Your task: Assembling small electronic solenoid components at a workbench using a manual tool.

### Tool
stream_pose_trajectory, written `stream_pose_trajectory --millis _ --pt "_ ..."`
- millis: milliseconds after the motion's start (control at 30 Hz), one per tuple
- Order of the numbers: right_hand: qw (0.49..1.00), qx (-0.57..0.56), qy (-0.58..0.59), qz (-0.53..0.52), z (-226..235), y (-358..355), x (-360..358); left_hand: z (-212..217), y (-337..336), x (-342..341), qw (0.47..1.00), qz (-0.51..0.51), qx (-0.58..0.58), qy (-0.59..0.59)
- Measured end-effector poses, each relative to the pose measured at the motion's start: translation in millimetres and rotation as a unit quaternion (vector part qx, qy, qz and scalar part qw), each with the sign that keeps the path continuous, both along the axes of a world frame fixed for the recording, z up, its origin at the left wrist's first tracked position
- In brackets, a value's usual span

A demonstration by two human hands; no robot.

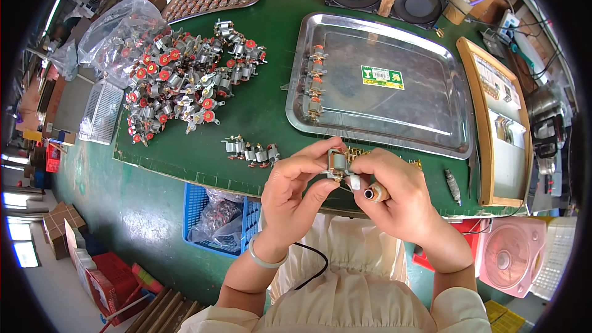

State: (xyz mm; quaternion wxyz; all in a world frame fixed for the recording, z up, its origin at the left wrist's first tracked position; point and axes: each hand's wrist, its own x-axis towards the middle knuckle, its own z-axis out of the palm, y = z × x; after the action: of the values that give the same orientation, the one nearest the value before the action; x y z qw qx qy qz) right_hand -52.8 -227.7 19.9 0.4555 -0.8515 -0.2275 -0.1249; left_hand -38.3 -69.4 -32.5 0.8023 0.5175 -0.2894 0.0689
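Pinching small metal motor part between left hand's thumb and fingers, just on wearer's side of steel tray. Right hand wrapped round tan cylindrical tool, beside part. Within tray, at left: row of similar parts. Left of tray: heaped parts. Right: wood-framed box.

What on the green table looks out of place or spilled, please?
The loose heap of small motors beside the clear plastic bag looks spilled: parts lie jumbled, unlike the neat column in the metal tray. I see no clear damage.
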Motion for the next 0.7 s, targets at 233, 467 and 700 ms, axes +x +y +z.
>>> stream_pose_trajectory --millis 233,467,700 --pt "0.999 0.009 -0.023 0.045 2.1 0.2 6.5 3.4 4.3 -0.2 0.999 0.027 0.042 0.009" --pt "0.998 0.034 -0.013 0.055 4.2 1.2 8.4 3.7 7.3 2.7 0.995 0.047 0.086 -0.020" --pt "0.998 0.019 -0.005 0.053 7.1 -2.1 8.7 1.6 7.5 6.1 0.997 0.025 0.073 -0.024"
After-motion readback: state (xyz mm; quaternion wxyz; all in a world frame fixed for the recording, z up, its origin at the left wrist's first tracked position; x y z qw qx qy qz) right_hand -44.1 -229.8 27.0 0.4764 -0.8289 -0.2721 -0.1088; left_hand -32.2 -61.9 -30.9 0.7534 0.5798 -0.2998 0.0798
